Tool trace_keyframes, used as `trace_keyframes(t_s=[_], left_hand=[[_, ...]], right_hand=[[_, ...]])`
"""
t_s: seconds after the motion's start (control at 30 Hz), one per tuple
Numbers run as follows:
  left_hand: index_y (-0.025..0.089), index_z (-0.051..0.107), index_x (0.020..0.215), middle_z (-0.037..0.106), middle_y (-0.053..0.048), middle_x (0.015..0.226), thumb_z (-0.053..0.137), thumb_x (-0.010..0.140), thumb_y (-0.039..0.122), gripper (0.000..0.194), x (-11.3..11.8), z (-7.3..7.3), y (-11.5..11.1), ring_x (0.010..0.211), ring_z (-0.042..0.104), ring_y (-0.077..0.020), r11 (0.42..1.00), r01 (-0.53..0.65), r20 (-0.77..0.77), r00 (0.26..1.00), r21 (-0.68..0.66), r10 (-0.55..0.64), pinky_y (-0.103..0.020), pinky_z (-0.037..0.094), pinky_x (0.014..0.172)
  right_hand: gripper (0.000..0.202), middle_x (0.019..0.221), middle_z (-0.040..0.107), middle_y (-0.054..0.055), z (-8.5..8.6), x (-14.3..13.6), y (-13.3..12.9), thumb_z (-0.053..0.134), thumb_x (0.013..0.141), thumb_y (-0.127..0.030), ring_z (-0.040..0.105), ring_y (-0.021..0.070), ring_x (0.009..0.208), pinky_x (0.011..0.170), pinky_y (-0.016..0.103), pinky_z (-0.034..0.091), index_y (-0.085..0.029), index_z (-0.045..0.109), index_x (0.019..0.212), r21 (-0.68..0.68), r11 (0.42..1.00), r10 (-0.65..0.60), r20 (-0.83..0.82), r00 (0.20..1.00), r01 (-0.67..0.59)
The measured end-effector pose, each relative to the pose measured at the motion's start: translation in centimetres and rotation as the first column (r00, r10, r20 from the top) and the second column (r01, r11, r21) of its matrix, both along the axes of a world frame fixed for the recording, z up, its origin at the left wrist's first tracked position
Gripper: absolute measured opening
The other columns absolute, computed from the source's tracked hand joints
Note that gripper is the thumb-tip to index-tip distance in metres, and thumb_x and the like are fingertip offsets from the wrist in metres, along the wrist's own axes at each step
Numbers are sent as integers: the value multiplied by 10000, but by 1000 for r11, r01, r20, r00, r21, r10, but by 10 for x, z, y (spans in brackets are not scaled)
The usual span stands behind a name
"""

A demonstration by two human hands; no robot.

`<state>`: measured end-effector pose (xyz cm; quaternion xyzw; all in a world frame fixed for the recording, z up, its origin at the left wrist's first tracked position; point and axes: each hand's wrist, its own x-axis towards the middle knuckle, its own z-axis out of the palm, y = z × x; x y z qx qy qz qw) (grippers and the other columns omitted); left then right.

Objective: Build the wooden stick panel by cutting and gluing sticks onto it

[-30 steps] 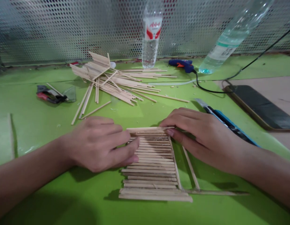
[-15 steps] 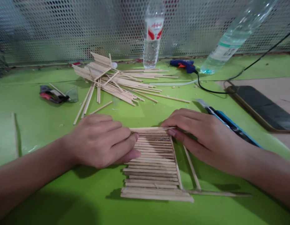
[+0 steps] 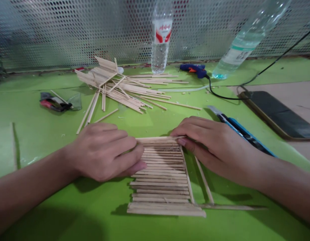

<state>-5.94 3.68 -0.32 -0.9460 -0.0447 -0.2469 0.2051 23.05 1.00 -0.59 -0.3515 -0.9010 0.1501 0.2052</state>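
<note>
A panel of thin wooden sticks (image 3: 162, 182), laid side by side and joined, lies on the green table in front of me. My left hand (image 3: 108, 152) is closed over its left edge, thumb and fingers gripping the upper sticks; the fingertips are partly hidden. At the upper right corner, my right hand (image 3: 207, 145) pinches the end of the top stick (image 3: 157, 138) between thumb and fingers. Beneath that hand, one loose-looking stick (image 3: 204, 180) slants down to another stick (image 3: 235, 207) that extends rightward from the panel's lower corner.
Behind the hands lies a pile of wooden sticks (image 3: 129, 93) with a small stick structure (image 3: 102, 73). Around it are a water bottle (image 3: 162, 43), a tilted bottle (image 3: 241, 50), a blue glue gun (image 3: 195, 69) with black cord, a utility knife (image 3: 241, 129), a phone (image 3: 280, 113) and a red-black tool (image 3: 54, 102).
Both hands keep their hold on the panel. The whole scene has shifted slightly left in view; the left fingers have curled in a little.
</note>
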Motion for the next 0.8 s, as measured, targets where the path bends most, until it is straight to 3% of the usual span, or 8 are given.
trace_keyframes(t_s=[0.13,0.8], left_hand=[[147,739,960,654,28,641,703,925,388,247,1,1,1,496,537,-102,1000,-17,-37,999,-17,16,-277,407,466],[141,734,907,724,7,684,699,926,385,247,2,1,-1,533,616,-119,999,-29,-25,999,15,29,-282,435,466]], right_hand=[[202,1042,698,84,-1,1,-1,470,1031,-165,648,213,966,815,347,502,-174,651,1121,10,1000,-3,-2,1000,3],[211,1023,708,83,1,0,2,457,1025,-144,666,211,948,800,340,512,-173,653,1096,17,1000,0,1,1000,0]])
